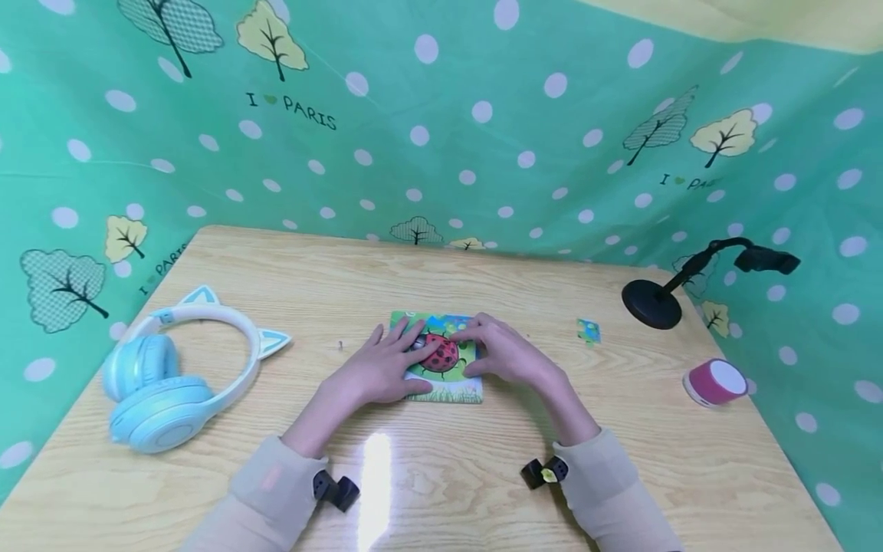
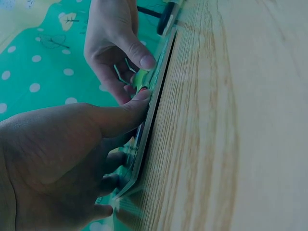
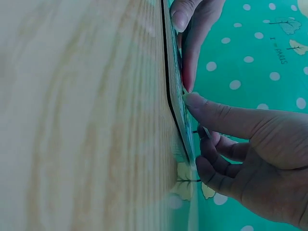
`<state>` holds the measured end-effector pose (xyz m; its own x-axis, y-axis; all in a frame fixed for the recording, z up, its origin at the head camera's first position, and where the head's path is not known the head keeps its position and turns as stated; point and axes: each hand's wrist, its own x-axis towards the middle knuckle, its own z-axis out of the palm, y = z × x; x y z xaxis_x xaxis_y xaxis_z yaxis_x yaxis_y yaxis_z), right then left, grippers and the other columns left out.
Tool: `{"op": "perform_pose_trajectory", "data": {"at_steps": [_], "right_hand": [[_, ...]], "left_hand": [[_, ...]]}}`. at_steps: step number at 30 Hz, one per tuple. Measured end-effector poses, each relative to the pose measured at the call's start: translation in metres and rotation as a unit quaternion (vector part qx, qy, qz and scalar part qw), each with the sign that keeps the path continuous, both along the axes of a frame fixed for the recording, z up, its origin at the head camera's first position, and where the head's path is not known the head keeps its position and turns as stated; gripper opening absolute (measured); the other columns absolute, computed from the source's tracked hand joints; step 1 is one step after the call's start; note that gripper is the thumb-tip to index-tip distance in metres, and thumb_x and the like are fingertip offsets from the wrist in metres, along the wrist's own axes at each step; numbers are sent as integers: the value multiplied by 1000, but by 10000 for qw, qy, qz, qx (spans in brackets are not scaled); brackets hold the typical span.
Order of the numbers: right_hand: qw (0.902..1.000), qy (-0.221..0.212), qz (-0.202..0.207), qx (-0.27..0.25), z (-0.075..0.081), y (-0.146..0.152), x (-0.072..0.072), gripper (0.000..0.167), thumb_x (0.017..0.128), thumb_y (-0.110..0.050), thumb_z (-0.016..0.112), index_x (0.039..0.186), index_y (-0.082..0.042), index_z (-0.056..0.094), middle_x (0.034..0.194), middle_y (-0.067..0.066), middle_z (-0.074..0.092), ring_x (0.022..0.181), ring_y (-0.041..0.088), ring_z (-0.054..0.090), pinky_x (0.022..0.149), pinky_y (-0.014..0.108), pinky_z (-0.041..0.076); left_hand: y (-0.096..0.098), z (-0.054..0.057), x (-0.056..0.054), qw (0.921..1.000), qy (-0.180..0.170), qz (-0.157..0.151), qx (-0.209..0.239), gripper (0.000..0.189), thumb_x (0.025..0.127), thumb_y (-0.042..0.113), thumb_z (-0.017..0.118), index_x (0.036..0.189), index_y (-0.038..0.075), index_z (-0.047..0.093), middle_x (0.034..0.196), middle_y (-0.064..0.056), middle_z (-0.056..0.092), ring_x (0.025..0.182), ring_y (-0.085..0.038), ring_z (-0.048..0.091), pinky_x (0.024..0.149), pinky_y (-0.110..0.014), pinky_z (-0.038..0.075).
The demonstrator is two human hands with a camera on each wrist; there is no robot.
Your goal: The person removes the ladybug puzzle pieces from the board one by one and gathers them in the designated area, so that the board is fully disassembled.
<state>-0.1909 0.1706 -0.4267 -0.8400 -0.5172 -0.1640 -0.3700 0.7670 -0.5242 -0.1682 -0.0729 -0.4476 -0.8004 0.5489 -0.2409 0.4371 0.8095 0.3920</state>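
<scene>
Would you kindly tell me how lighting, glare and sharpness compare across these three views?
Head view: bright, with a white glare streak on the pale wood-grain table; left wrist view: dim and blue-green tinted, the person's bare left hand darker than their bare right hand; right wrist view: also dim and tinted, the table's grain softly blurred toward the left edge.

Table (image 1: 448,491), headphones (image 1: 165,414), puzzle (image 1: 441,358), loose piece (image 1: 589,331), lamp (image 1: 651,304), cylinder (image 1: 716,382)
</scene>
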Motion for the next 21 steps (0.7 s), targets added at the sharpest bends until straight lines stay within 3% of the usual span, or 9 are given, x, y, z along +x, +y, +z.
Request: {"op": "perform_pose_trajectory", "data": {"at_steps": [8,15,21], "right_hand": [[9993,-96,32,-349,5,18,-1,52,86,-15,83,136,-10,68,114,6,65,92,20,53,75,28,47],[9979,-16,-98,-643,6,45,-5,54,85,-16,84,136,-11,68,123,8,68,106,22,64,96,43,58],[9961,-57,-386,-786,7,75,-7,55,88,-14,81,140,-10,64,132,13,66,115,30,65,101,50,57]], "left_hand": [[0,0,0,10000,70,-50,44,73,98,57,59,161,30,35,175,-8,5,163,-36,-2,131,-62,4],[-4,1,1,10000,32,-70,51,72,99,54,60,161,27,36,175,-10,6,163,-37,0,131,-63,5],[-4,1,1,10000,11,-45,62,73,98,55,60,161,28,35,175,-9,5,163,-36,0,131,-62,5]]}}
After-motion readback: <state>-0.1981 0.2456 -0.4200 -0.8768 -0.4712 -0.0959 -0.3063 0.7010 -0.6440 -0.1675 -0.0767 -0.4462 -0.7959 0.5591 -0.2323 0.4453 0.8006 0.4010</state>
